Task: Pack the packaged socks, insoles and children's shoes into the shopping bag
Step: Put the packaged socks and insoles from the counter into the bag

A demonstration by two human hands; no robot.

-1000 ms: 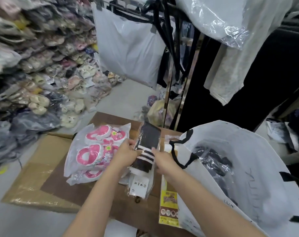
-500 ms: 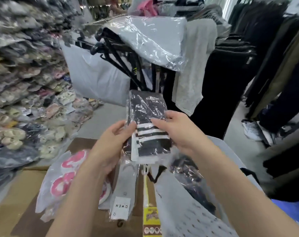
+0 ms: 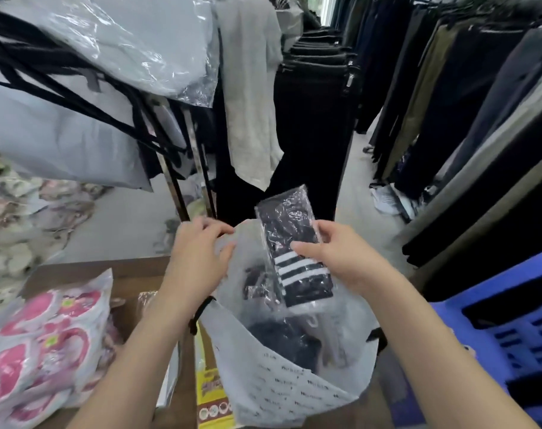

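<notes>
A packet of black socks with three white stripes (image 3: 291, 249), wrapped in clear plastic, hangs over the mouth of the white shopping bag (image 3: 282, 391). My right hand (image 3: 341, 258) grips the packet on its right side. My left hand (image 3: 198, 258) holds the bag's far left rim and pulls it wide. Dark packaged goods lie inside the bag. A packet of pink children's shoes (image 3: 46, 345) rests on the cardboard at the lower left. A yellow insole packet (image 3: 209, 397) lies beside the bag's left wall, partly hidden by my left forearm.
The brown cardboard box (image 3: 130, 274) carries the goods. A blue plastic stool (image 3: 505, 329) stands at the right. Racks of dark trousers (image 3: 449, 119) line the aisle. A rack with hangers and bagged grey garments (image 3: 108, 72) rises behind the box. Piled packaged shoes (image 3: 12, 218) fill the left.
My right hand carried the sock packet rightward and down over the bag's mouth. My left hand let go of the packet and took the bag's rim. The view swung right.
</notes>
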